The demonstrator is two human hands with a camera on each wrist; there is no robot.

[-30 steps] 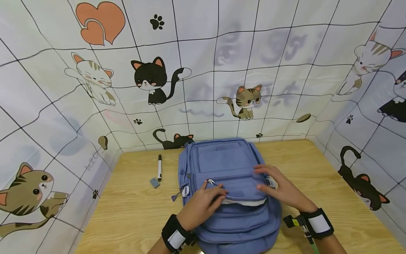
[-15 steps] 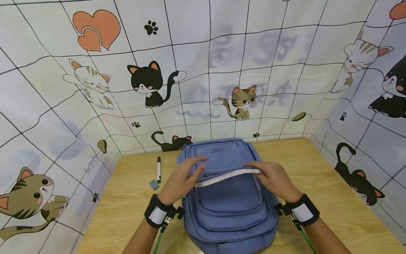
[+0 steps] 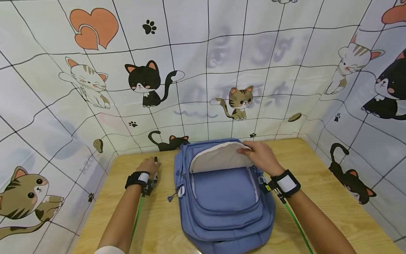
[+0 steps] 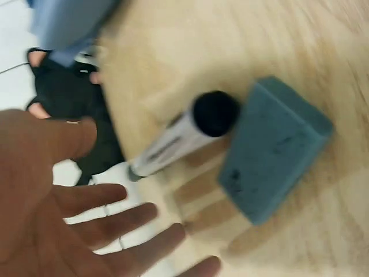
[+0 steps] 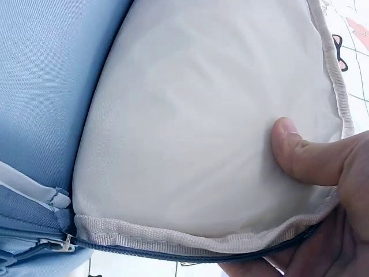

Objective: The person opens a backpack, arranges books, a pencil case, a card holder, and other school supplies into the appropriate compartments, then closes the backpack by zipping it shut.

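A blue backpack lies flat on the wooden table, its front pocket flap folded back to show the white lining. My right hand pinches the flap's far edge, thumb on the lining and fingers under the zip edge. My left hand is out to the left of the bag, over a black-capped marker with its fingers spread and holding nothing. A grey-blue eraser block lies right beside the marker.
Cloth walls printed with cats close the table in at the back and both sides. Green cables run from both wrist bands along my forearms. Bare tabletop lies right of the bag.
The flap has been lifted and folded back toward the far end of the bag. My left hand left the flap and moved left to the marker; my right hand went with the flap.
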